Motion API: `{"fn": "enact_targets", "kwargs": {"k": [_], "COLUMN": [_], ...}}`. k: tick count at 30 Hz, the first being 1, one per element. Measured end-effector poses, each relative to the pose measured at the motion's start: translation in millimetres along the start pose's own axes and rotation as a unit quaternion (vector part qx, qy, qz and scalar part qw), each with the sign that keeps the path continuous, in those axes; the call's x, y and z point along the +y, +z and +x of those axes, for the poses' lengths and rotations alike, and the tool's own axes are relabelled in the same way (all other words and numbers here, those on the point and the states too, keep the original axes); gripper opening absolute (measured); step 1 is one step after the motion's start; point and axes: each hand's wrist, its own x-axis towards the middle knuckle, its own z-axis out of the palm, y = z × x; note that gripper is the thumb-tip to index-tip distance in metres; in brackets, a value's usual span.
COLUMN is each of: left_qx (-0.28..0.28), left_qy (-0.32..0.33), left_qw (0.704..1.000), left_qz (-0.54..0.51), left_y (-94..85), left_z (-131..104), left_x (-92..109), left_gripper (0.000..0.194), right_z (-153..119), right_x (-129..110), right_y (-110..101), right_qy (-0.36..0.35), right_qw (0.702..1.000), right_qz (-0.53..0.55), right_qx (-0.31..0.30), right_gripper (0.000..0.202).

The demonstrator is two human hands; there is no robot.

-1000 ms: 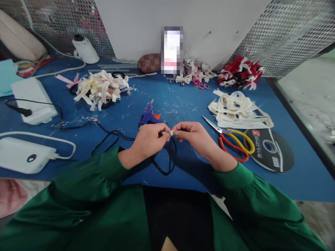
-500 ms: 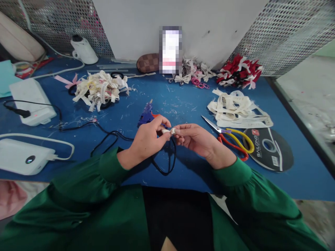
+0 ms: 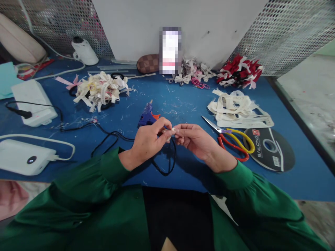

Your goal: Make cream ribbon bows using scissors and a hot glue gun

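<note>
Pinching a ribbon (image 3: 173,129), left hand (image 3: 149,140) and right hand (image 3: 197,140) met fingertip to fingertip, probably for control; beyond the grip lay the glue gun (image 3: 146,116), seemingly within reach.

Before you, a blue worktop (image 3: 303,179) meets a pale-grey upright panel (image 3: 199,17), flanked by perforated mesh (image 3: 285,31) on both sides; past the worktop's right edge you see a pale, mottled surface (image 3: 311,87).
</note>
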Motion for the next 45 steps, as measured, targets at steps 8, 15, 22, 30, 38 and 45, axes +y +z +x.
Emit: {"fn": "enact_targets", "kwargs": {"k": [8, 15, 22, 30, 38, 45], "left_qx": [-0.006, 0.020, 0.082, 0.027, -0.006, -0.057], "left_qy": [-0.008, -0.064, -0.102, -0.106, -0.167, -0.254], "left_qw": [0.999, 0.979, 0.940, 0.947, 0.919, 0.794], "left_qz": [-0.039, -0.195, -0.316, -0.303, -0.357, -0.549], "left_y": [0.4, 1.4, -1.3, 1.5, 2.9, 0.6], "left_z": [0, 3, 10, 5, 8, 11], "left_x": [2, 3, -5, 0, -1, 0], "left_gripper": [0.010, 0.010, 0.012, 0.015, 0.016, 0.013], "right_z": [-4, -8, -9, -10, -8, -8], "right_x": [-1, -2, 1, 2, 10, 11], "right_y": [4, 9, 9, 9, 13, 13], "right_qy": [-0.029, -0.081, -0.117, -0.164, -0.212, -0.274], "right_qw": [1.000, 0.996, 0.991, 0.979, 0.964, 0.944], "right_qz": [-0.006, -0.027, -0.065, -0.117, -0.150, -0.165], "right_qx": [0.003, 0.018, 0.004, 0.010, 0.057, 0.076], "right_gripper": [0.021, 0.017, 0.013, 0.022, 0.021, 0.014]}}
